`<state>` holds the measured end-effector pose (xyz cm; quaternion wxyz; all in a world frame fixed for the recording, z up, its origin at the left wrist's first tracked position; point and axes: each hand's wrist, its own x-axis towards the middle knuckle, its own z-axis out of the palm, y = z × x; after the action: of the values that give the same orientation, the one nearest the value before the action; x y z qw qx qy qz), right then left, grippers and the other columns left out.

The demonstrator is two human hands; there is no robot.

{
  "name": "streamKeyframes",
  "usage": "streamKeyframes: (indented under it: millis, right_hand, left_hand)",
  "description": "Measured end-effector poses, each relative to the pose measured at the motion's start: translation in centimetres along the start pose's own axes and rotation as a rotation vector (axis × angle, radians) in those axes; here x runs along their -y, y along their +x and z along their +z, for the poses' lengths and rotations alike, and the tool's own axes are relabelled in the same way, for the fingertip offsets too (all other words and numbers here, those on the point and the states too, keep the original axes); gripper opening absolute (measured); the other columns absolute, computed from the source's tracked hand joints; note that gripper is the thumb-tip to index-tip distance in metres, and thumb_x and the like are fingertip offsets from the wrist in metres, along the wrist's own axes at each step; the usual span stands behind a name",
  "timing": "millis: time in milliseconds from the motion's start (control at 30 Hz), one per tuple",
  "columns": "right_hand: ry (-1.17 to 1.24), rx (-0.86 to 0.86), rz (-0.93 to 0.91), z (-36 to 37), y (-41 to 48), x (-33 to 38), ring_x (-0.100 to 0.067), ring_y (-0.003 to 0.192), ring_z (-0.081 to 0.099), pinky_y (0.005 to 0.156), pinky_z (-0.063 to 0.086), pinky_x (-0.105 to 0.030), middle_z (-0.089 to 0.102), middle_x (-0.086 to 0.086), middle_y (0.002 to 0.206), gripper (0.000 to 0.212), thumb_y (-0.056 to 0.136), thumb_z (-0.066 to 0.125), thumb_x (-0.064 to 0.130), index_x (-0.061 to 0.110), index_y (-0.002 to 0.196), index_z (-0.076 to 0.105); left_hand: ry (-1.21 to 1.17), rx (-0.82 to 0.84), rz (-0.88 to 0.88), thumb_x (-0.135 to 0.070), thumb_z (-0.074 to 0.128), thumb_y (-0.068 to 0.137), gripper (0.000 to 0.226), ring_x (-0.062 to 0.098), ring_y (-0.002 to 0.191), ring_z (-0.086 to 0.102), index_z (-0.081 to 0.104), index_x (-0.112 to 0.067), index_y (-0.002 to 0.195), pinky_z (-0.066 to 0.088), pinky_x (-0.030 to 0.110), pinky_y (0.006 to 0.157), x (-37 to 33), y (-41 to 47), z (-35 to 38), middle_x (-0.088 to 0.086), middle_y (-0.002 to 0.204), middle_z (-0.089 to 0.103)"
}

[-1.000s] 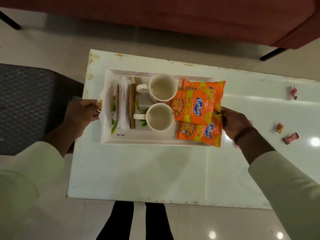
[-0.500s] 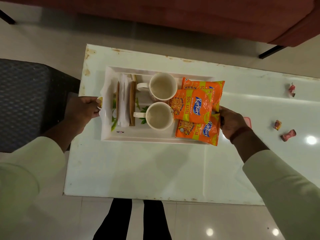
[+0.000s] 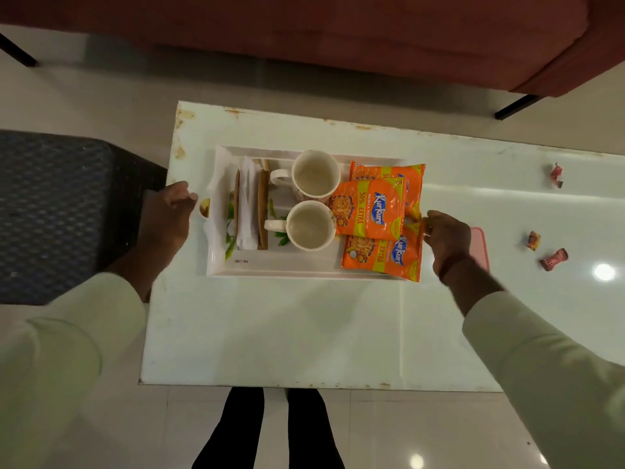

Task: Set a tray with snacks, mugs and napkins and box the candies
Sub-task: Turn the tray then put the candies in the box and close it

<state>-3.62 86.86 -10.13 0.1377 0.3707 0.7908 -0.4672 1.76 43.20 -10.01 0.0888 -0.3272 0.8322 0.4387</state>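
White tray (image 3: 270, 270) on the table; left hand (image 3: 165, 216) and right hand (image 3: 448, 240) loosened beside its ends

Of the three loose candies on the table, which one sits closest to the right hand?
The small orange-wrapped candy, the middle of the three. It lies just right of the right hand; the pink candy is further right, and the red one sits far up the table.
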Motion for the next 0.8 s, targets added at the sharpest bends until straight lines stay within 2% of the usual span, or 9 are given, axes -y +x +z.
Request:
streamKeyframes:
  millis: [67,100,200,267,400,500,567,667,800]
  right_hand:
    - [-0.199,-0.211,-0.153,-0.2,-2.5,0.1,-0.035,0.116,0.059,0.104,0.043,-0.041,0.064,-0.023,0.127,0.036,0.103,0.045,0.021,-0.003,0.124,0.062]
    - [-0.257,-0.250,-0.234,-0.3,-4.2,0.1,-0.033,0.126,0.054,0.108,0.039,-0.039,0.061,-0.019,0.134,0.039,0.103,0.046,0.026,0.002,0.131,0.058]
    - [-0.388,-0.199,-0.449,-0.8,-9.4,0.2,-0.031,0.140,0.039,0.117,0.030,-0.042,0.047,-0.016,0.149,0.052,0.102,0.049,0.032,0.007,0.147,0.043]
    - [-0.501,-0.168,-0.587,-1.4,-13.0,0.6,-0.033,0.144,0.034,0.119,0.028,-0.046,0.042,-0.016,0.153,0.057,0.100,0.052,0.031,0.006,0.149,0.038]
    - [-0.645,-0.077,-0.717,-2.7,-20.1,1.8,-0.029,0.153,0.016,0.119,0.020,-0.044,0.021,-0.009,0.165,0.071,0.099,0.052,0.038,0.012,0.157,0.021]
    - [-0.717,-0.032,-0.765,-3.9,-24.5,3.1,-0.023,0.155,0.004,0.122,0.020,-0.046,0.008,-0.005,0.168,0.079,0.099,0.049,0.045,0.017,0.159,0.007]
    - [-0.751,-0.020,-0.792,-4.5,-26.9,4.0,-0.023,0.155,0.001,0.122,0.020,-0.048,0.006,-0.005,0.168,0.079,0.098,0.046,0.048,0.016,0.159,0.006]
    - [-0.786,-0.024,-0.793,-5.6,-30.0,4.9,-0.024,0.155,0.002,0.122,0.021,-0.050,0.007,-0.006,0.168,0.080,0.097,0.047,0.049,0.014,0.159,0.010]
    - [-0.764,-0.083,-0.782,-7.4,-32.5,4.9,-0.025,0.155,0.003,0.123,0.018,-0.049,0.007,-0.007,0.168,0.081,0.097,0.045,0.053,0.014,0.159,0.010]
  left_hand:
    - [0.190,-0.079,0.136,-0.036,0.050,0.098,0.046,0.026,0.130,0.047,0.046,-0.017,0.140,0.037,0.032,0.101,-0.9,-1.4,-1.2,0.007,0.137,0.053]
    - [0.234,-0.097,0.223,-0.035,0.050,0.098,0.048,0.026,0.134,0.043,0.043,-0.016,0.142,0.035,0.036,0.107,-1.6,-2.5,-1.8,0.010,0.144,0.047]
    - [0.436,-0.102,0.478,-0.032,0.049,0.099,0.054,0.029,0.145,0.027,0.036,-0.010,0.146,0.026,0.048,0.117,-3.6,-6.3,-3.4,0.013,0.154,0.035]
    - [0.537,-0.106,0.576,-0.034,0.047,0.098,0.058,0.029,0.149,0.018,0.031,-0.011,0.149,0.021,0.049,0.119,-5.1,-9.0,-4.5,0.013,0.158,0.027]
    - [0.550,-0.034,0.622,-0.040,0.036,0.101,0.065,0.024,0.152,-0.002,0.008,-0.016,0.155,0.008,0.042,0.121,-7.9,-14.9,-5.8,0.007,0.165,0.003]
    - [0.569,0.030,0.621,-0.041,0.034,0.102,0.069,0.024,0.151,-0.006,0.000,-0.016,0.156,0.010,0.046,0.121,-9.1,-19.0,-6.6,0.004,0.164,-0.009]
    - [0.608,0.063,0.618,-0.043,0.032,0.101,0.069,0.024,0.151,-0.007,0.001,-0.015,0.156,0.011,0.046,0.121,-9.6,-21.2,-7.0,0.004,0.164,-0.010]
    - [0.637,0.117,0.642,-0.046,0.030,0.101,0.070,0.023,0.152,-0.005,0.004,-0.014,0.156,0.011,0.045,0.122,-10.3,-24.3,-7.7,0.007,0.165,-0.002]
    - [0.709,0.152,0.701,-0.050,0.028,0.100,0.071,0.024,0.152,-0.001,0.006,-0.013,0.156,0.008,0.041,0.122,-10.8,-27.4,-8.4,0.007,0.165,0.001]
